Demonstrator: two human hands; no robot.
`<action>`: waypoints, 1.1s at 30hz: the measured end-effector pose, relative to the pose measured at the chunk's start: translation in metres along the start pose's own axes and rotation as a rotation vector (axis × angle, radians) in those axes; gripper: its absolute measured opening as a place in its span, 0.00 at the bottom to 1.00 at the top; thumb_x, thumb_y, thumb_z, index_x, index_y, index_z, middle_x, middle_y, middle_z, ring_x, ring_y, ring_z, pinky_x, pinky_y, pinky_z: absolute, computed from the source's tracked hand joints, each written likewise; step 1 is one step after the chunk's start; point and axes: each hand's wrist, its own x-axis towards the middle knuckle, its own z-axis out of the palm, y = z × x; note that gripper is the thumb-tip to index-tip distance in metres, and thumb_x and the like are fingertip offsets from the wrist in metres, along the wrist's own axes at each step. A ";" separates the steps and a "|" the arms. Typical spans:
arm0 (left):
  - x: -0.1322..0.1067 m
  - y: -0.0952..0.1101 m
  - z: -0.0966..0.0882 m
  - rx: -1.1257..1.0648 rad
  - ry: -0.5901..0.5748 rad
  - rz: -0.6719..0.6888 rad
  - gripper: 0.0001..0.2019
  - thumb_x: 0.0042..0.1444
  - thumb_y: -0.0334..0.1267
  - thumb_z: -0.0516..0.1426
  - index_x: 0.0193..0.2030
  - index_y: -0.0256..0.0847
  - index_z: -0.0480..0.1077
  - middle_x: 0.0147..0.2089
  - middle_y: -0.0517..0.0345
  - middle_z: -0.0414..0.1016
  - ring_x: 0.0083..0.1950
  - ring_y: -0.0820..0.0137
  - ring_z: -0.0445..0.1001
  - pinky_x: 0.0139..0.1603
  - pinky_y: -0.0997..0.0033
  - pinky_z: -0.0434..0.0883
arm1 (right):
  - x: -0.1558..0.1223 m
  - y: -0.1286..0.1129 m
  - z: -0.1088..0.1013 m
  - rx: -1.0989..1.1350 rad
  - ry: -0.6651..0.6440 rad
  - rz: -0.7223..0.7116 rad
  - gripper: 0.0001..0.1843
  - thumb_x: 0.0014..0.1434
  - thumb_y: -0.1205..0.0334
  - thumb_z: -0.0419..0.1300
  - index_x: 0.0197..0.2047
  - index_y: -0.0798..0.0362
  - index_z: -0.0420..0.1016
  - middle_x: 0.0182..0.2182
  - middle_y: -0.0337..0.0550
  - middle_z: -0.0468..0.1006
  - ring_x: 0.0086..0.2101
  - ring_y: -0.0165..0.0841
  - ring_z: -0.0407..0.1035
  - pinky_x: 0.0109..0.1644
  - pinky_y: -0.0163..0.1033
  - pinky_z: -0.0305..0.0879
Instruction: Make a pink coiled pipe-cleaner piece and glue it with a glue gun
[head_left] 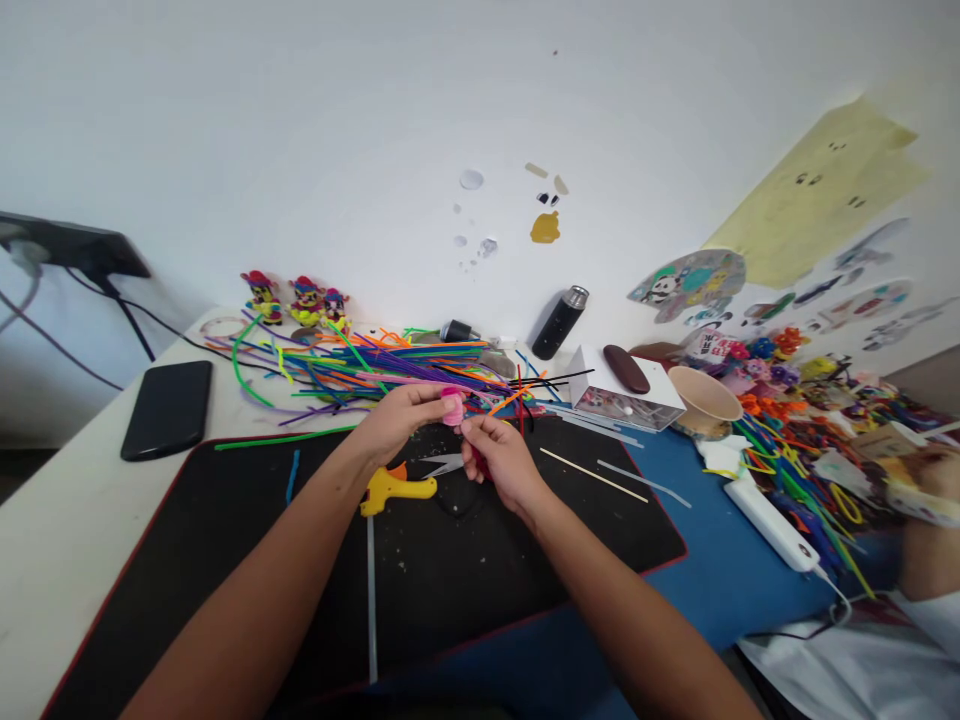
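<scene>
Right now, your left hand point(403, 418) has its grip closed on a small bright pink rounded piece point(452, 406), held between thumb and fingers above the far part of a black mat with a thin red edge point(262, 530). Your right hand point(504, 462) sits just to the right and slightly nearer you, thumb and forefinger together at the pink piece's lower edge, the other fingers curled; you cannot tell from here whether that grip pinches the piece or only meets it. A patch of dark red shows at those curled fingers, too small to make out. Below your hands lie a yellow plastic glue gun point(397, 488) and grey scissor blades point(444, 464), with a long translucent strip point(371, 600) running from the glue gun toward you. Beyond your hands, on the far side of the white desk point(45, 535), spreads a loose heap of multicoloured fuzzy stems point(420, 358). To its left stand three small colourful figurines point(305, 300); to its right is a black cylindrical bottle with a silver cap point(559, 325). A black rectangular phone point(166, 410) lies at left, beside the mat.
</scene>
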 end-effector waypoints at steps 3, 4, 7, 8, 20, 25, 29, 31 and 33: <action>0.001 0.003 -0.004 -0.024 0.038 0.016 0.17 0.48 0.49 0.74 0.37 0.38 0.84 0.35 0.51 0.83 0.37 0.65 0.77 0.46 0.65 0.73 | -0.001 0.002 -0.002 0.015 0.027 -0.007 0.23 0.55 0.41 0.73 0.37 0.52 0.78 0.19 0.32 0.73 0.15 0.25 0.64 0.17 0.30 0.52; 0.002 0.003 -0.006 -0.007 0.053 0.030 0.17 0.48 0.49 0.74 0.37 0.38 0.84 0.35 0.51 0.83 0.37 0.65 0.76 0.46 0.65 0.72 | -0.002 0.004 -0.004 0.021 0.031 -0.006 0.23 0.55 0.41 0.73 0.37 0.52 0.78 0.19 0.31 0.73 0.15 0.25 0.63 0.17 0.30 0.52; 0.005 0.000 -0.017 0.194 0.062 0.060 0.14 0.50 0.48 0.71 0.35 0.39 0.82 0.35 0.53 0.83 0.38 0.64 0.76 0.45 0.66 0.71 | -0.005 0.009 -0.010 0.039 0.044 0.008 0.23 0.55 0.42 0.73 0.37 0.53 0.78 0.20 0.32 0.73 0.15 0.25 0.63 0.17 0.30 0.51; 0.006 -0.003 -0.020 0.312 0.060 0.053 0.13 0.50 0.48 0.70 0.33 0.40 0.81 0.34 0.54 0.82 0.37 0.63 0.76 0.43 0.66 0.70 | -0.005 0.010 -0.012 0.046 0.054 0.014 0.23 0.55 0.42 0.74 0.38 0.53 0.78 0.20 0.32 0.73 0.15 0.25 0.63 0.17 0.30 0.51; 0.010 -0.036 -0.026 0.961 0.135 -0.033 0.05 0.49 0.38 0.65 0.35 0.45 0.79 0.32 0.55 0.80 0.35 0.58 0.75 0.38 0.64 0.65 | -0.009 0.020 -0.012 0.074 0.057 0.061 0.23 0.54 0.42 0.74 0.36 0.52 0.76 0.20 0.31 0.72 0.16 0.25 0.62 0.17 0.31 0.51; 0.008 -0.024 -0.018 0.853 0.161 0.131 0.07 0.54 0.41 0.65 0.38 0.44 0.82 0.42 0.49 0.83 0.44 0.55 0.78 0.45 0.62 0.69 | -0.007 0.023 -0.007 0.061 0.044 0.064 0.22 0.55 0.42 0.74 0.37 0.52 0.77 0.19 0.31 0.72 0.15 0.25 0.62 0.17 0.31 0.51; 0.002 -0.012 -0.010 0.618 -0.079 0.015 0.14 0.58 0.51 0.63 0.40 0.43 0.83 0.34 0.54 0.82 0.34 0.62 0.76 0.38 0.66 0.69 | -0.005 0.020 -0.004 0.059 0.028 0.052 0.22 0.55 0.41 0.73 0.36 0.52 0.76 0.19 0.31 0.73 0.15 0.25 0.62 0.17 0.30 0.52; 0.000 -0.008 -0.009 0.536 -0.141 -0.030 0.15 0.56 0.52 0.65 0.38 0.43 0.82 0.33 0.56 0.81 0.32 0.65 0.74 0.36 0.67 0.68 | -0.005 0.020 -0.002 0.057 0.025 0.049 0.23 0.55 0.41 0.73 0.35 0.52 0.75 0.19 0.32 0.73 0.15 0.25 0.62 0.17 0.30 0.52; -0.001 -0.005 -0.009 0.484 -0.165 -0.049 0.14 0.55 0.51 0.66 0.37 0.42 0.82 0.33 0.56 0.81 0.32 0.66 0.74 0.37 0.68 0.69 | -0.005 0.020 -0.001 0.050 0.022 0.050 0.23 0.55 0.41 0.73 0.35 0.52 0.75 0.19 0.32 0.73 0.15 0.25 0.62 0.17 0.30 0.52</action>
